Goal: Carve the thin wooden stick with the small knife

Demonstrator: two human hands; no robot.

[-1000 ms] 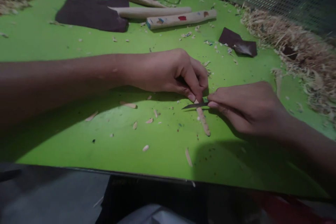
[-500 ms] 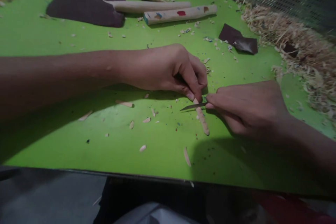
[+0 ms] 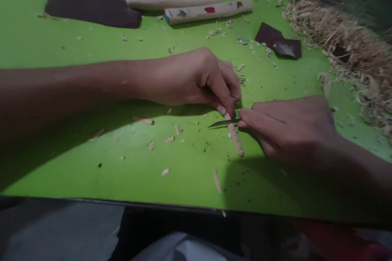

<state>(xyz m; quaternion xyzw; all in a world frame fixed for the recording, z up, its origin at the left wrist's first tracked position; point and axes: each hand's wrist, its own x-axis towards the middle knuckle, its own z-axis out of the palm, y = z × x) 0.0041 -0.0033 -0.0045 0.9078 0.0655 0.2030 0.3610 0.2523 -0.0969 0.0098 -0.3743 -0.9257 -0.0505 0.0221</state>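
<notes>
— The wooden stick [image 3: 235, 138]?
— Pale, thin, rounded at its near end. It lies slanted on the green counter [image 3: 190, 183].
— And the knife blade [image 3: 222, 122]?
— Dark, slim, tip pointing left, laid crosswise over the stick's far part and touching it.

Dim; far-side light throws broad shadows off left hand [image 3: 192, 77] and right hand [image 3: 290, 130] onto green table [image 3: 61, 55]. Soft focus; edges bowed, corners dark.
</notes>
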